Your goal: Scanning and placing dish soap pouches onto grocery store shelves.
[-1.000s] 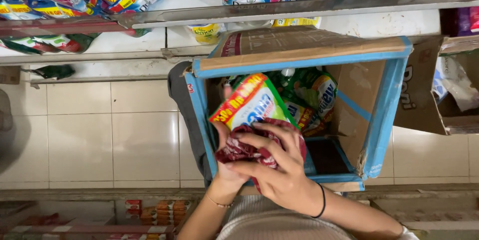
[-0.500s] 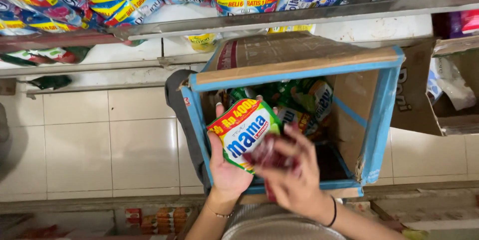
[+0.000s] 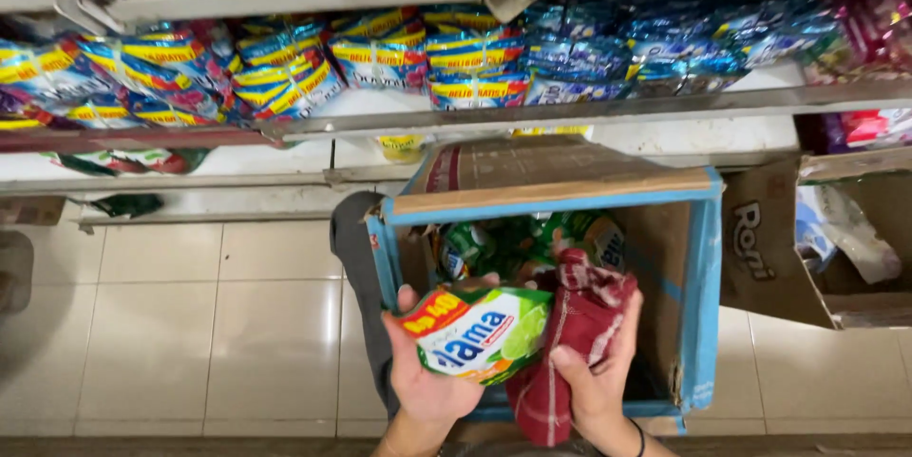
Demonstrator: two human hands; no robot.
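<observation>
- The green and white pouch [image 3: 483, 332] sits in your left hand [image 3: 429, 381], just above the near edge of the open cardboard box [image 3: 698, 286].
- Your left hand cups it from below, thumb over its near-left corner, fingers curled behind it in a firm grip.
- Your right hand [image 3: 597, 376] is palm up, fingers closed around a red checked cloth [image 3: 570, 343] that touches the pouch's right side.
- More green pouches [image 3: 513, 243] lie inside the box.
- White floor tiles [image 3: 190, 324] spread to the left; metal shelves [image 3: 570, 110] above carry blue and yellow packets [image 3: 380, 58].
</observation>
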